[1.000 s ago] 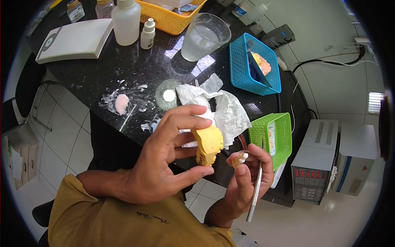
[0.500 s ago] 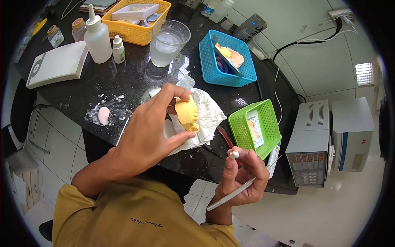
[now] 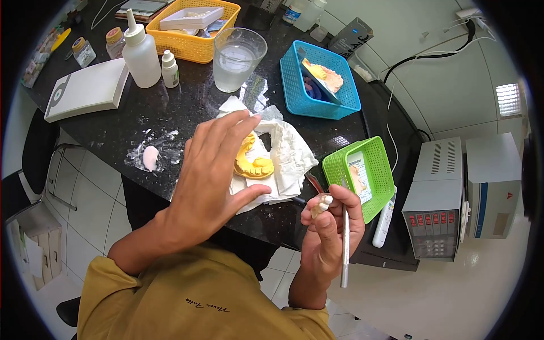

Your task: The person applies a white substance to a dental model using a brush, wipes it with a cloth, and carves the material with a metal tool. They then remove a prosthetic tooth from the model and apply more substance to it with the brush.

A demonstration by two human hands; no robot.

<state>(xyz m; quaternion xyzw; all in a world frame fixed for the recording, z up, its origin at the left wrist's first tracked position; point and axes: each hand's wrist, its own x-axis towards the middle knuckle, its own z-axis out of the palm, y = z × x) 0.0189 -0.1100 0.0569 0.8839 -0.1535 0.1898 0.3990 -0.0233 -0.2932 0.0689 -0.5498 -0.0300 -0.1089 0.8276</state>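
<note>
A yellow dental cast (image 3: 255, 166) with a row of teeth lies on crumpled white tissue (image 3: 290, 153). Over its left side is my left hand (image 3: 207, 170), open, fingers stretched and thumb apart from them; it partly hides the cast. To the right, near the table's front edge, my right hand (image 3: 323, 249) is raised and closed. Between its thumb and fingers sits a small tooth-coloured dental bridge (image 3: 322, 206). A slim metallic tool handle (image 3: 345, 249) also rests in that hand, pointing down toward me.
A green basket (image 3: 334, 173) with a packet stands just beyond my right hand, a white remote (image 3: 384, 222) beside it. Further back are a blue basket (image 3: 320, 109), a glass of cloudy liquid (image 3: 232, 68) and a squeeze bottle (image 3: 141, 62). Pink material (image 3: 150, 158) lies left amid white powder.
My left hand has let go of the yellow cast, which now lies on the tissue. My right hand has turned, showing more of the dental bridge, and the tool handle stands more upright.
</note>
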